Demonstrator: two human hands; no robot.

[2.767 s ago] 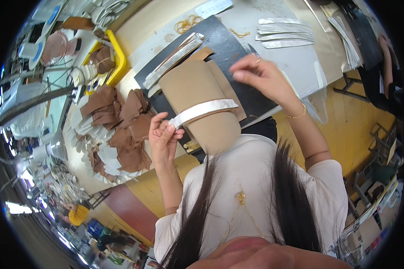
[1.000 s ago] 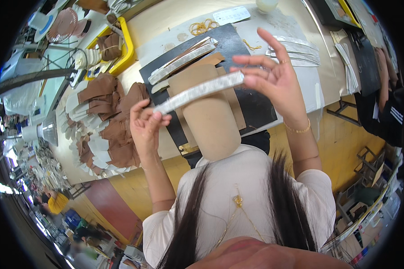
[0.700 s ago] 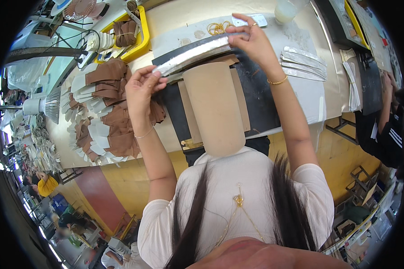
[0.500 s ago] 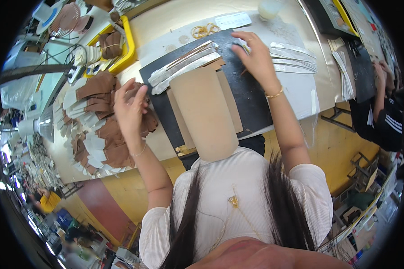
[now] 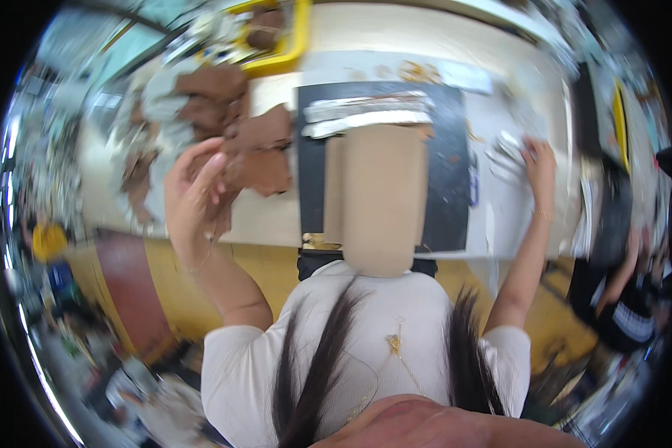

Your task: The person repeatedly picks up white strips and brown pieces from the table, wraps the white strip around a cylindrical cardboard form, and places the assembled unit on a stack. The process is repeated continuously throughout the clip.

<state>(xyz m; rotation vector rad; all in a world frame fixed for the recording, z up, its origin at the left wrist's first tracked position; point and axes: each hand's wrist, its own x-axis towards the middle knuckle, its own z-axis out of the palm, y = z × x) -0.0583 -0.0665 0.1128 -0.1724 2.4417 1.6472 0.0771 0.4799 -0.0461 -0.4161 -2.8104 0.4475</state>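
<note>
My left hand (image 5: pixel 194 190) hovers at the pile of brown and white cut pieces (image 5: pixel 265 138), fingers curved and thumb apart, with nothing seen in it. My right hand (image 5: pixel 540 172) has its fingertips at the white strips (image 5: pixel 508 153) on the right; blur hides whether they grip any. Between my arms a long tan panel (image 5: pixel 381 198) with a rounded near end lies on a black board (image 5: pixel 446 179), its near end overhanging the table edge toward my body. Beneath it a second tan piece (image 5: pixel 334 190) shows at the left. Whitish and brown strips (image 5: pixel 366 110) lie across the panel's far end.
A yellow tray (image 5: pixel 299 45) with bundled pieces stands at the far left. Tan rings (image 5: pixel 418 72) and a pale rectangular item (image 5: pixel 467 77) lie beyond the board. A blue pen-like item (image 5: pixel 473 179) rests along its right edge. Another person's arm (image 5: pixel 626 261) shows at the right.
My right hand has moved right, from above the board to the white strips. My left hand stays by the brown pieces. The whole view has turned and shifted, with blur.
</note>
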